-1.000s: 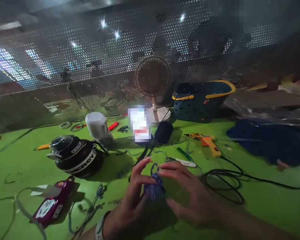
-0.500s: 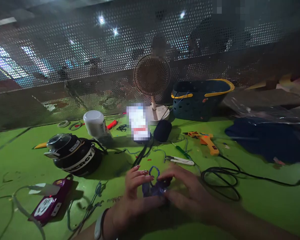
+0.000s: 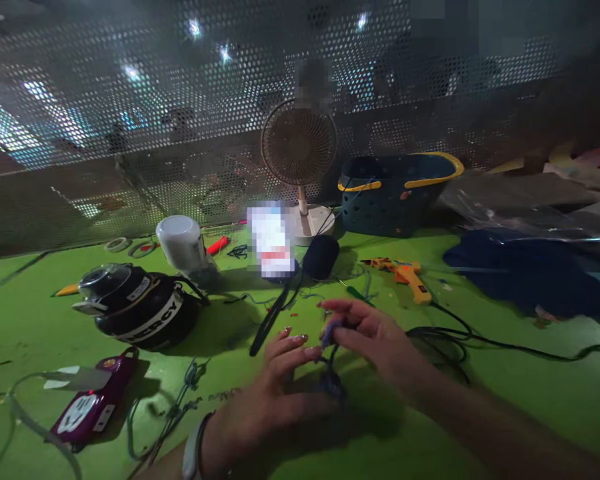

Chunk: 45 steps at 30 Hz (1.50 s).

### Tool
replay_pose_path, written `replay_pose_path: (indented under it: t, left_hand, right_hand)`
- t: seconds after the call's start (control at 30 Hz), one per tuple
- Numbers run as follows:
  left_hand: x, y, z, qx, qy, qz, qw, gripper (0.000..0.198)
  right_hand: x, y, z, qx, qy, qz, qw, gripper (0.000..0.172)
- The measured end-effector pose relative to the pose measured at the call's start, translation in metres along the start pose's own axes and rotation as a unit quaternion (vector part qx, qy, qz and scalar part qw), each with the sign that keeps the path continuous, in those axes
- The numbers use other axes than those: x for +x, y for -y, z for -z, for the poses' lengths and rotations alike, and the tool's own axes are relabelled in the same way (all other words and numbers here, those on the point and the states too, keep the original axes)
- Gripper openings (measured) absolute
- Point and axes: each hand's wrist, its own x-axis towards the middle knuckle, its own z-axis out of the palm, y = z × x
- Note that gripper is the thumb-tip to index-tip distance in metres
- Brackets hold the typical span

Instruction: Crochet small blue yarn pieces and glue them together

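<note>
A small blue-purple piece of looped yarn [image 3: 333, 381] is between my hands, low over the table; its lower part is blurred and its exact shape is unclear. My left hand [image 3: 280, 383] is curved around its left side, the thumb beneath and the fingers partly stretched above, holding it. My right hand [image 3: 375, 340] pinches a purple-blue upper part of the same piece between thumb and fingertips. Past my right fingers lies a green-handled tool with a thin metal shaft [image 3: 356, 292]. Behind it sits a dark navy yarn ball [image 3: 321, 257].
A lit phone [image 3: 271, 240] leans before a fan [image 3: 300, 143]. A yellow glue gun [image 3: 405, 275] trails black cable at right, near a basket [image 3: 380, 210] and navy cloth [image 3: 520, 273]. A black jug [image 3: 137, 307], white bottle [image 3: 181, 243] and purple power strip [image 3: 93, 403] stand left.
My right hand has lifted slightly up and away from the left, pulling the yarn piece's upper part with it. The yarn loop that stood upright between my hands no longer shows. The view shifted slightly.
</note>
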Motion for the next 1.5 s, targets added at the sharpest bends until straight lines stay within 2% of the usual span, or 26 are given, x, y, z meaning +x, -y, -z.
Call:
replay_pose_path:
  t: [0.2,0.37,0.57,0.67,0.73,0.8,0.9,0.97,1.03,1.17,1.27,1.4,1.5]
  left_hand:
    - [-0.001,0.004,-0.003,-0.048,-0.012,0.059,0.997,0.031]
    - [0.018,0.004,0.004,-0.209,0.013,0.118,0.971,0.033]
    - [0.027,-0.007,0.015,-0.247,0.052,0.282,0.926,0.029]
    - [0.025,-0.008,0.013,-0.318,0.049,0.359,0.876,0.050]
    - [0.027,-0.007,0.012,-0.401,0.053,0.406,0.820,0.053]
    - [0.032,-0.005,0.011,-0.473,0.062,0.446,0.757,0.043]
    - [0.040,-0.005,0.013,-0.529,0.072,0.500,0.682,0.025]
    - [0.045,-0.005,0.013,-0.551,0.066,0.526,0.644,0.016]
    - [0.047,-0.005,0.013,-0.562,0.045,0.547,0.619,0.013]
    - [0.052,0.003,0.010,-0.567,-0.013,0.575,0.590,0.014]
    - [0.060,0.011,0.008,-0.568,-0.045,0.577,0.585,0.016]
    - [0.069,0.016,0.006,-0.570,-0.093,0.560,0.595,0.014]
    - [0.074,0.016,0.005,-0.563,-0.126,0.535,0.617,0.016]
  right_hand:
    - [0.003,0.017,0.009,0.058,-0.085,0.039,0.994,0.023]
    - [0.002,0.029,0.008,0.054,-0.108,0.071,0.990,0.020]
    - [0.006,0.035,0.006,0.053,-0.085,0.028,0.995,0.016]
    - [0.007,0.040,0.001,0.058,-0.046,0.026,0.997,0.029]
    - [0.008,0.042,-0.002,0.062,-0.011,0.043,0.997,0.043]
    - [0.010,0.044,-0.006,0.047,0.017,0.066,0.997,0.053]
    - [0.017,0.047,-0.011,0.005,0.032,0.107,0.994,0.056]
    - [0.023,0.049,-0.014,0.000,0.024,0.137,0.990,0.054]
    - [0.030,0.051,-0.016,0.002,0.009,0.155,0.988,0.054]
    - [0.043,0.054,-0.015,-0.035,-0.024,0.151,0.988,0.054]
    - [0.051,0.055,-0.012,-0.058,-0.015,0.135,0.989,0.050]
    - [0.057,0.061,-0.008,-0.073,0.010,0.133,0.988,0.053]
    - [0.058,0.063,-0.004,-0.109,0.003,0.154,0.982,0.056]
